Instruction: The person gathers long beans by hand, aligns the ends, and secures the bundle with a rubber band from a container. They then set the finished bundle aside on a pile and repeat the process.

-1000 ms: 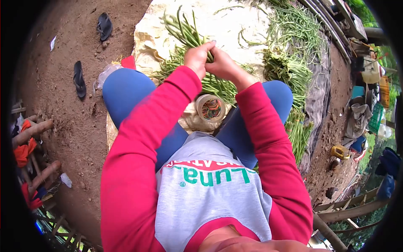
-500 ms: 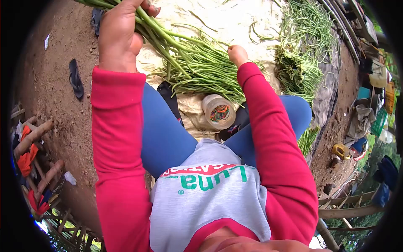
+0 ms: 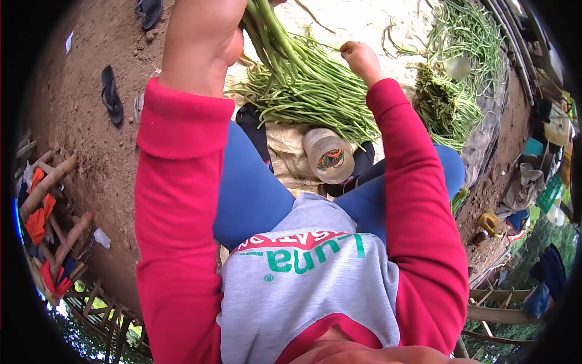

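At the top of the view, my left hand [image 3: 209, 36] is closed around a bunch of long green beans [image 3: 270, 39], which hangs down to the right; its fingers are partly cut off by the frame edge. My right hand [image 3: 364, 60] pinches what looks like the tip of a single thin long bean, its fingertips together above the pile. Below both hands lies a pile of long beans [image 3: 321, 91] on a pale sheet [image 3: 357, 18]. A clear plastic jar [image 3: 330, 159] holding colourful rubber bands stands tilted between my legs, close to the pile.
More long beans [image 3: 464, 36] lie at the upper right, with a stacked bundle [image 3: 439, 103] below them. Black flip-flops [image 3: 111, 95] rest on bare soil at left. Wooden poles [image 3: 48, 188] with cloth stand farther left; a yellow jerrycan [image 3: 490, 224] sits at right.
My left hand and its bunch have shifted right, and the bunch hangs more steeply. My right hand has moved slightly up and right. The whole view has shifted somewhat.
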A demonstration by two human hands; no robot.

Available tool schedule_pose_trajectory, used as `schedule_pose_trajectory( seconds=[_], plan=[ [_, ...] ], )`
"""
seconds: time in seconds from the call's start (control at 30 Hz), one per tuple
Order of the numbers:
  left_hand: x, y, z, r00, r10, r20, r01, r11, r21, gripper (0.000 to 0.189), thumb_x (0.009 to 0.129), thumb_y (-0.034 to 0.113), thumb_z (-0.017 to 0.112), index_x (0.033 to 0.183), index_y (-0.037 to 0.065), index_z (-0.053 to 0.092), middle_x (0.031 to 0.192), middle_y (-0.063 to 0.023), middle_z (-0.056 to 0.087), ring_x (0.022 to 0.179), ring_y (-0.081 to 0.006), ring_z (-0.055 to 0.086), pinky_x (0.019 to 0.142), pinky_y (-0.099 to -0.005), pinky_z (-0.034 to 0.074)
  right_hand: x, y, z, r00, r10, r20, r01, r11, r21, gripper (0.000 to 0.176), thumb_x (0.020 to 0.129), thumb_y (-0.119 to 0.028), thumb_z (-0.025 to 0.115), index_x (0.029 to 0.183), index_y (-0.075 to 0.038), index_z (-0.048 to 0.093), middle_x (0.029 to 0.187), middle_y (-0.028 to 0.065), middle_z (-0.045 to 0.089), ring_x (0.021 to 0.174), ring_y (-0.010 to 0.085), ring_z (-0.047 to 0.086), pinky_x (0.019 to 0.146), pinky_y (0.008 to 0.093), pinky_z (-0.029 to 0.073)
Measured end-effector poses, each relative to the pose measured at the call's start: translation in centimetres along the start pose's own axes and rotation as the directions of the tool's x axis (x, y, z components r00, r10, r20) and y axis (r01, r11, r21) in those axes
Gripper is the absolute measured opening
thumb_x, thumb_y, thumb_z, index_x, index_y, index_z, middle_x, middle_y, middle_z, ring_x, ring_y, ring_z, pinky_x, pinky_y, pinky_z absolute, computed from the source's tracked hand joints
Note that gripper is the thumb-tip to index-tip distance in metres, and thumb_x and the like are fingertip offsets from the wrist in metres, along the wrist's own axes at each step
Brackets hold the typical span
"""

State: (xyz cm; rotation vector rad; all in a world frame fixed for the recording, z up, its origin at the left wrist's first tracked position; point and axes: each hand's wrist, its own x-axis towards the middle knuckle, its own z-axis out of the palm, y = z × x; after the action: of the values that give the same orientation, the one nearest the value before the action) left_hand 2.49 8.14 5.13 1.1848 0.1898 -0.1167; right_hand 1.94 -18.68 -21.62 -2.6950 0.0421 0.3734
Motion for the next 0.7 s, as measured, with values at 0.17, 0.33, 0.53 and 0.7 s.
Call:
schedule_pose_trajectory(
  seconds=[0.17,0.33,0.53,0.7],
  plan=[
    [0.2,-0.2,-1.2,0.998,-0.054,0.039,0.054,0.998,0.012,0.008,0.084,0.007,0.068,0.086,0.001,0.062,0.071,-0.0041,0.060,0.061,-0.0146,0.058,0.058,-0.0270,0.050,-6.3,-4.1,-7.4,0.992,-0.075,-0.098,0.073,0.997,-0.019,0.019,0.083,-0.020,0.066,0.099,-0.011,0.071,0.088,0.0125,0.068,0.084,0.0252,0.066,0.076,0.0342,0.051],
    [0.2,-2.2,-3.4,0.958,-0.152,0.245,0.087,0.963,0.257,0.022,0.081,0.014,0.072,0.096,0.000,0.063,0.081,-0.0052,0.062,0.075,-0.0160,0.063,0.069,-0.0306,0.056,-13.1,-3.4,-9.7,0.937,-0.048,0.345,0.117,0.976,-0.182,0.048,0.081,-0.031,0.071,0.122,-0.009,0.060,0.114,0.0216,0.063,0.108,0.0342,0.059,0.093,0.0370,0.047],
    [-4.6,-4.9,0.4,0.650,-0.486,0.584,0.190,0.849,0.494,0.028,0.071,0.004,0.064,0.098,-0.004,0.061,0.083,-0.0071,0.061,0.065,-0.0145,0.059,0.059,-0.0262,0.049,-16.3,-8.4,-14.1,0.906,-0.406,0.121,0.041,0.370,0.928,0.072,0.089,-0.035,0.065,0.142,0.002,0.034,0.141,0.0131,0.045,0.130,0.0216,0.043,0.109,0.0340,0.032],
    [-6.7,-7.0,2.9,0.453,-0.583,0.674,0.305,0.812,0.497,0.025,0.075,0.002,0.063,0.098,-0.006,0.060,0.076,-0.0106,0.062,0.063,-0.0173,0.062,0.058,-0.0279,0.052,-15.5,-9.3,-12.9,0.868,-0.497,-0.003,-0.017,-0.036,0.999,0.044,0.087,-0.019,0.063,0.122,0.007,0.056,0.129,0.0186,0.055,0.104,0.0218,0.062,0.089,0.0331,0.050]
  ],
)
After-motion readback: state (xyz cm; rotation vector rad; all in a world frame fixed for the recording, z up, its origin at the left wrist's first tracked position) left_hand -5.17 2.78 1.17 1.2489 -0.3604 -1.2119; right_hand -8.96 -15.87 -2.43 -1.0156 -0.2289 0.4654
